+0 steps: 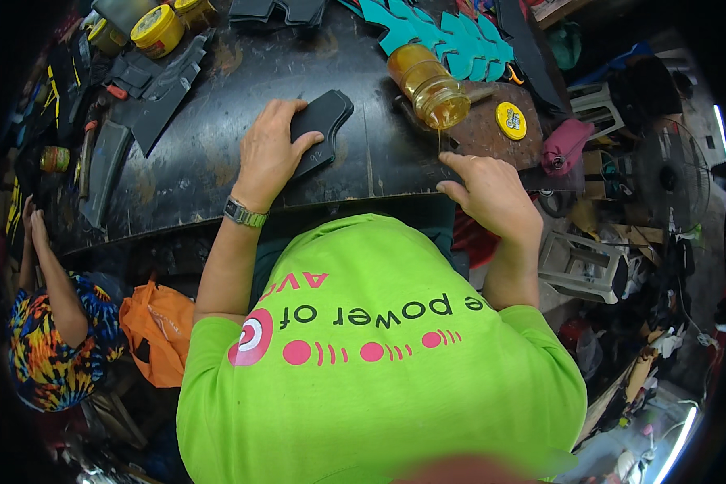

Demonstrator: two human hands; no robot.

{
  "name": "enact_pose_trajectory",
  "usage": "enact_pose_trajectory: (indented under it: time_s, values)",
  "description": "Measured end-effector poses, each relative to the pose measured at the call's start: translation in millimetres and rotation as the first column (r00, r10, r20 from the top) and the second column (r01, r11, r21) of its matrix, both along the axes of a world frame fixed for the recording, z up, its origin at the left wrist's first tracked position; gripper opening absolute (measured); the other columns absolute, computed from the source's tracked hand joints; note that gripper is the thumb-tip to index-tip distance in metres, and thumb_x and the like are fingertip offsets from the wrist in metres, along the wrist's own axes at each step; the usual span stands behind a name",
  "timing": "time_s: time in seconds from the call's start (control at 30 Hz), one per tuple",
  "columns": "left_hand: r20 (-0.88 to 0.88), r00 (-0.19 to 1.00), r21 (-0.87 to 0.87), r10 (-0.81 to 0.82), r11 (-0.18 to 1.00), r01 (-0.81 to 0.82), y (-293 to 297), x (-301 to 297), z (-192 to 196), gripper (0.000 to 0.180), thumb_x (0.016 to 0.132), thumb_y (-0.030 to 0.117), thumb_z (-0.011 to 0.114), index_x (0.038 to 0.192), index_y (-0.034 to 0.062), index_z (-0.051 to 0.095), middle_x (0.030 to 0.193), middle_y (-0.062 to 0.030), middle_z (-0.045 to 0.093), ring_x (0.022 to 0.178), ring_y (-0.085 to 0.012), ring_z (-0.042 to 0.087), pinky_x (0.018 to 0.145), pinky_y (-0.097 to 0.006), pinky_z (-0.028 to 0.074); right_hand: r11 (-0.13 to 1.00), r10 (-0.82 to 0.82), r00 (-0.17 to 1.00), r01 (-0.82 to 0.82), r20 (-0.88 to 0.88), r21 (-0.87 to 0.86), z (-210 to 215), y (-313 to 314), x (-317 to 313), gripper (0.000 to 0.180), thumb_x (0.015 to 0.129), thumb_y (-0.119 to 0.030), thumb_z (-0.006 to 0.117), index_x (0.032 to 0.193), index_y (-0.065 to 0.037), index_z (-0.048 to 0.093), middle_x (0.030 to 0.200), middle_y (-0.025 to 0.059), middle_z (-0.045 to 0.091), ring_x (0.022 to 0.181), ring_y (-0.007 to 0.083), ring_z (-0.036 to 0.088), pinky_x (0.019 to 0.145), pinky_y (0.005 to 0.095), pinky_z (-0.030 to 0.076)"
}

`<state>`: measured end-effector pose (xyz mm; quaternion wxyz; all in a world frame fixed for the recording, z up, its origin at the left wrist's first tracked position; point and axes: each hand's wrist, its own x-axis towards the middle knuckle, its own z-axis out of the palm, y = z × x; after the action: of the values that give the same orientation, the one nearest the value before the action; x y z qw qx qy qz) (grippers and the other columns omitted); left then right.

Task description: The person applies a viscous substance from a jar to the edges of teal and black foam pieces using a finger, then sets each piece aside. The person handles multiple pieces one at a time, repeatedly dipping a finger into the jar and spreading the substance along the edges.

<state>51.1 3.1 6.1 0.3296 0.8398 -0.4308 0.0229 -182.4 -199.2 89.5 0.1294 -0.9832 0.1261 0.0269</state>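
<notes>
The left hand (270, 149) lies flat, fingers spread and loosely curved, pressing down on a black leather piece (321, 129) that rests on the dark tabletop (194, 161) near its front edge. The hand grips nothing; palm and fingertips cover the piece's left end. The right hand (492, 194) sits at the front edge toward the right, half closed, index finger stretched out and touching the tabletop; whether it pinches anything cannot be told. Just beyond it an amber jar (429, 85) lies tilted, with a yellow lid (511, 120) to its right. Teal cutouts (436, 32) are fanned along the back edge. Yellow tins (158, 29) stand at the back left corner.
</notes>
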Motion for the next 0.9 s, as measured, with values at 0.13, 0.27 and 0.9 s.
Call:
enact_pose_trajectory:
  time_s: [0.13, 0.27, 0.9]
  values:
    - [0.068, 0.997, -0.066, -0.048, 0.996, 0.053, -3, 3, -2, 0.047, 0.076, 0.018, 0.083, 0.117, 0.0056, 0.063, 0.106, -0.0124, 0.066, 0.097, -0.0325, 0.065, 0.084, -0.041, 0.052, 0.899, -0.017, 0.968, -0.095, 0.25, 0.428, 43, 8, -20, 0.054, 0.078, -0.006, 0.078, 0.13, -0.001, 0.064, 0.075, 0.013, 0.065, 0.067, 0.0185, 0.062, 0.064, 0.0305, 0.047]
    - [-0.115, 0.99, -0.13, -0.079, 0.989, 0.064, -5, 9, 0, 0.049, 0.075, 0.015, 0.083, 0.118, 0.0052, 0.063, 0.1, -0.0125, 0.066, 0.09, -0.0313, 0.066, 0.079, -0.039, 0.052, 0.791, -0.293, 0.656, -0.243, 0.695, 0.562, 36, 20, -3, 0.08, 0.071, 0.001, 0.082, 0.145, -0.004, 0.051, 0.09, 0.0057, 0.062, 0.077, 0.0076, 0.054, 0.067, 0.0206, 0.041]
    - [-0.493, 0.846, -0.301, -0.202, 0.952, 0.051, 0, 17, 1, 0.025, 0.09, 0.015, 0.073, 0.11, 0.0, 0.071, 0.085, -0.0087, 0.074, 0.072, -0.0118, 0.069, 0.065, -0.026, 0.055, 0.982, -0.187, 0.825, 0.151, 0.534, 0.111, -30, -34, 56, 0.102, 0.073, -0.005, 0.077, 0.159, -0.017, 0.023, 0.14, 0.0196, 0.053, 0.127, 0.0357, 0.055, 0.105, 0.0424, 0.047]
